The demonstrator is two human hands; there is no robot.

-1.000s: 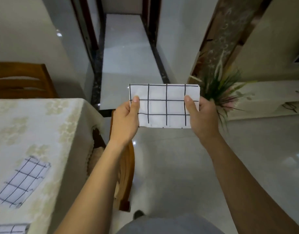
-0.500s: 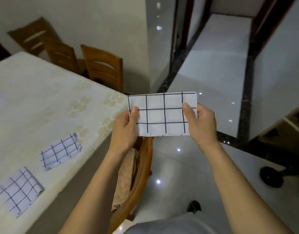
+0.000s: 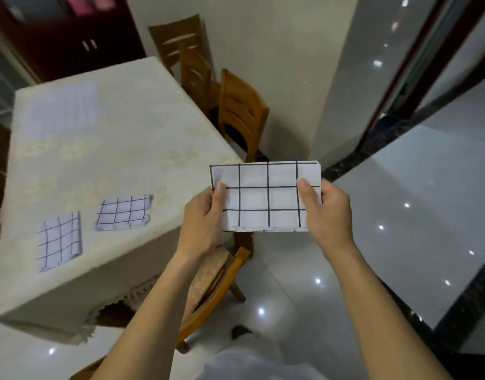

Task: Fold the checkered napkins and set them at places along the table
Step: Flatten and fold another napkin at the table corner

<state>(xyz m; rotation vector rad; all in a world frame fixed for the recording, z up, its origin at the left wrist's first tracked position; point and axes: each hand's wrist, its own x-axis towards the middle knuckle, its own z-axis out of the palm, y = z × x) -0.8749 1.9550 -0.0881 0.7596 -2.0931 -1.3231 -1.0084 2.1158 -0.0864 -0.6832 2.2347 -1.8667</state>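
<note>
**Checkered napkin [image 3: 266, 197] held folded beside the table corner**

The left hand [image 3: 205, 223] pinches its left edge and the right hand [image 3: 329, 212] pinches its right edge, thumbs on top and fingers curled behind. It hangs in the air beside the table [image 3: 112, 149]. On the tablecloth lie a left napkin [image 3: 59, 239] and a right napkin [image 3: 123, 212], near each other but apart. A wooden chair [image 3: 219, 275] stands below the hands.

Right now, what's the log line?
left hand, right hand: grip folded napkin | table: two napkins laid | next: likely place this one
</note>
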